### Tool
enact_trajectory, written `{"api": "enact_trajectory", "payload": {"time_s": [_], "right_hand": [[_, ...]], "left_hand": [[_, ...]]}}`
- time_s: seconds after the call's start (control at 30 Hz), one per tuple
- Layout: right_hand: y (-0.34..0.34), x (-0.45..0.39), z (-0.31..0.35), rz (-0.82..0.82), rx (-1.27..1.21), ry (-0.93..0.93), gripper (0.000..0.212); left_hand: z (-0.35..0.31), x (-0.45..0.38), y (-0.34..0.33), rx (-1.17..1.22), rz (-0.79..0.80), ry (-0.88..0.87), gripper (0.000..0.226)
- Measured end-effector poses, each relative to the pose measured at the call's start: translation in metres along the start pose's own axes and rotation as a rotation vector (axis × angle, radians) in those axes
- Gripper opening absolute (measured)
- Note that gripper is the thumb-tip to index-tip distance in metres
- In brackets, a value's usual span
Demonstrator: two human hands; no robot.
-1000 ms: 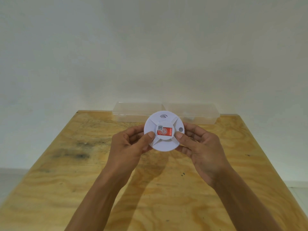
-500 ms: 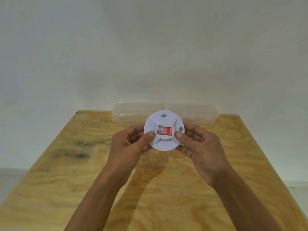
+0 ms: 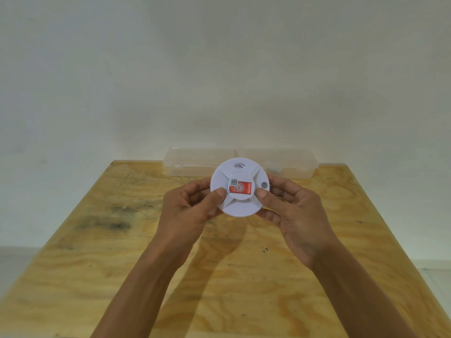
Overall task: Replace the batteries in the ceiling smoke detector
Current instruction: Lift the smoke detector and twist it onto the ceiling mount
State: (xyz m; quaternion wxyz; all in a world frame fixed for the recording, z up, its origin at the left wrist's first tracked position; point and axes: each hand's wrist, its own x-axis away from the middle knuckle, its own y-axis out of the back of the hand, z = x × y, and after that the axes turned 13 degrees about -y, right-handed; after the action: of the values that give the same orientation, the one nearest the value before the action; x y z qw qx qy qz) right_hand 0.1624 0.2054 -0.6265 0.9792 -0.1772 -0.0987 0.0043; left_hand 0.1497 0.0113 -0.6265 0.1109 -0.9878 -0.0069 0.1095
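A round white smoke detector [image 3: 240,206] is held above the wooden table, its front face turned toward me. A red sticker and a small QR label sit at its centre, with a wifi mark near the top edge and a grey button on the right. My left hand [image 3: 189,211] grips its left rim, thumb on the face and fingers behind. My right hand [image 3: 296,215] grips the right rim the same way. The detector's back side is hidden.
The plywood table [image 3: 122,252] stretches from me to the white wall. Two clear plastic boxes stand side by side at its far edge, one on the left [image 3: 192,159] and one on the right [image 3: 292,164], right behind the detector.
The detector has risen very slightly in both hands; the grip is unchanged.
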Motion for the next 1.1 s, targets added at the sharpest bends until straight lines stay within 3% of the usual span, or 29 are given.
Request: {"api": "enact_trajectory", "payload": {"time_s": [0.57, 0.77, 1.1], "right_hand": [[0.013, 0.031, 0.006, -0.012, -0.019, 0.051, 0.041], [0.006, 0.042, 0.017, -0.011, 0.01, 0.072, 0.043], [-0.003, 0.01, 0.016, -0.041, 0.027, 0.028, 0.043]], "left_hand": [[-0.019, 0.02, -0.019, -0.023, 0.066, -0.056, 0.045], [-0.035, 0.025, -0.019, -0.032, 0.089, -0.079, 0.027], [-0.019, 0.0, -0.005, -0.091, 0.054, -0.05, 0.023]]}}
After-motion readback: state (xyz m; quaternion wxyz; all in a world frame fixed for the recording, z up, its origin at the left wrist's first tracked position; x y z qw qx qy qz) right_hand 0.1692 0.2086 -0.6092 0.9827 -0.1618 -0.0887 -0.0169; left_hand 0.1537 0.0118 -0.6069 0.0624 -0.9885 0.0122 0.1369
